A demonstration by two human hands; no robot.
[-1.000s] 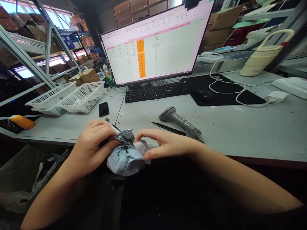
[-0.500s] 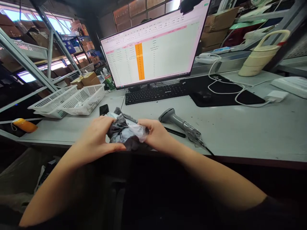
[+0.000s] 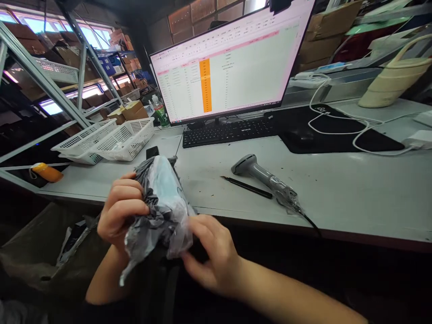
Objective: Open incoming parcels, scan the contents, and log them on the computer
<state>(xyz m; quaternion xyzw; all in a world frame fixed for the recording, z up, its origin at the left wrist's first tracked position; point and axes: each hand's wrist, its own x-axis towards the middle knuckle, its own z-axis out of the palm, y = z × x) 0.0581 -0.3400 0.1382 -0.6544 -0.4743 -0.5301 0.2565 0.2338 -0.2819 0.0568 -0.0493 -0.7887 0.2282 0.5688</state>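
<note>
A crumpled grey plastic mailing bag (image 3: 161, 202) with something pale blue inside is held upright in front of the desk edge. My left hand (image 3: 119, 209) is closed round its left side, fingers curled into the plastic. My right hand (image 3: 211, 254) grips the bag's lower right end, where clear film shows, with fingers bent under it. A grey handheld barcode scanner (image 3: 265, 177) lies on the desk to the right, with a black pen (image 3: 246, 186) beside it.
A monitor (image 3: 229, 63) with a spreadsheet stands behind a black keyboard (image 3: 229, 130). Two white mesh baskets (image 3: 108, 139) and a black phone (image 3: 151, 151) sit at the left. A black mouse mat (image 3: 337, 135) with white cables lies at the right. Metal shelving (image 3: 40, 76) fills the left.
The bag has been turned from lying flat between both hands to standing upright. My left hand moved up onto its side and my right hand dropped below it, nearer to me.
</note>
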